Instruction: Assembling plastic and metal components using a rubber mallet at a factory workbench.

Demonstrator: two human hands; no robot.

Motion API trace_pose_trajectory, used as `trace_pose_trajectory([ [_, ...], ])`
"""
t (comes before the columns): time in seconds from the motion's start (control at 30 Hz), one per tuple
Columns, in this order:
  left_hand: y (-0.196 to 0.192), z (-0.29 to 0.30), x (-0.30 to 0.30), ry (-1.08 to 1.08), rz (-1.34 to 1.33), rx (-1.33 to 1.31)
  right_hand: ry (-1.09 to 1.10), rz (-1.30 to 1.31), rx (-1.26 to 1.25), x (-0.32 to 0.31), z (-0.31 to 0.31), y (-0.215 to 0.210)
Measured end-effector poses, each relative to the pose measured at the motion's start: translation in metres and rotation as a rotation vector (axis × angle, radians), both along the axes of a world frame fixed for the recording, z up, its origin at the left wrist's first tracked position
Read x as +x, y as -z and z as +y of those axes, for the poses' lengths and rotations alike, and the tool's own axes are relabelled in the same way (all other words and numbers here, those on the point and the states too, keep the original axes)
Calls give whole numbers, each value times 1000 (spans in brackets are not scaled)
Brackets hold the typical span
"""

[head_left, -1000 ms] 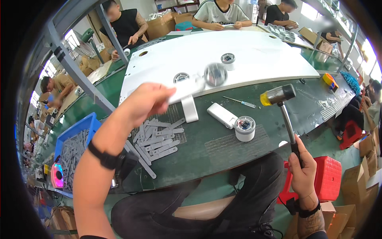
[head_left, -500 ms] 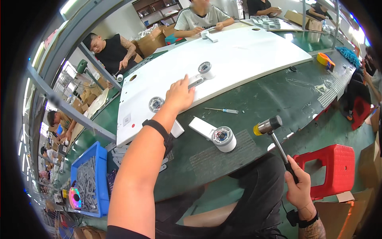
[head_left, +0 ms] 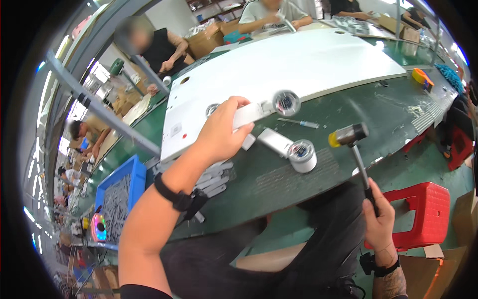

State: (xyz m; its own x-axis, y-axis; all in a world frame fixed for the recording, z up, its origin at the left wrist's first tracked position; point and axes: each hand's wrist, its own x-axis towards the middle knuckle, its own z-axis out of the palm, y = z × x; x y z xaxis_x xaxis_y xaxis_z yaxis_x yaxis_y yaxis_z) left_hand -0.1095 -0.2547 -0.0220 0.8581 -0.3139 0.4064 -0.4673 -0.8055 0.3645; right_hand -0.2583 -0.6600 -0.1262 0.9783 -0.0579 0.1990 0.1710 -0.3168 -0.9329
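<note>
My left hand (head_left: 221, 130) is closed around the handle of a white handheld device (head_left: 247, 115) with a round, clear-faced head, raised above the near edge of the white board (head_left: 318, 62). Another of these devices, partly hidden behind my left hand, shows its round head (head_left: 212, 109) on the board. A similar white device (head_left: 302, 157) lies on the green table in front of me, its round face up. In my right hand (head_left: 379, 214), a mallet (head_left: 349, 135) with one yellow and one black face is held up by its dark grip, beside the table edge.
A screwdriver (head_left: 299, 122) lies beyond the device on the table. Several grey strips (head_left: 214, 180) sit beneath my left forearm. A blue bin (head_left: 138, 172) of grey parts stands left, a red stool (head_left: 432, 214) right. Orange tape (head_left: 422, 77) lies at far right. Co-workers sit across.
My left hand has grasped the device from the board and lifted it toward me. The mallet has risen slightly in my right hand. The view has shifted.
</note>
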Motion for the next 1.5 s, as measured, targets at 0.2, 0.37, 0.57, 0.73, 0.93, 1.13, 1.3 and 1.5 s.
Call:
trace_pose_trajectory([
  [0.2,1,45,-123,85,297,135,-26,6,96,-6,6,-2],
  [0.37,17,46,-128,26,479,91,-39,-38,101,-12,18,-7],
  [0.57,47,64,-55,-213,295,72,-61,-95,14,-30,12,-11],
  [0.73,53,74,-31,-236,289,216,-98,-179,-99,-35,0,-2],
  [0.93,1,42,-77,-198,-11,-95,-66,-27,-80,-33,2,2],
  [1.13,56,22,-144,-269,-35,-199,-119,-60,17,-28,39,-9],
  [1.3,75,5,-148,-310,-199,-286,-196,-135,-120,-27,51,-37],
  [1.5,82,2,-148,-288,-210,-331,-257,-251,-221,-23,61,-54],
])
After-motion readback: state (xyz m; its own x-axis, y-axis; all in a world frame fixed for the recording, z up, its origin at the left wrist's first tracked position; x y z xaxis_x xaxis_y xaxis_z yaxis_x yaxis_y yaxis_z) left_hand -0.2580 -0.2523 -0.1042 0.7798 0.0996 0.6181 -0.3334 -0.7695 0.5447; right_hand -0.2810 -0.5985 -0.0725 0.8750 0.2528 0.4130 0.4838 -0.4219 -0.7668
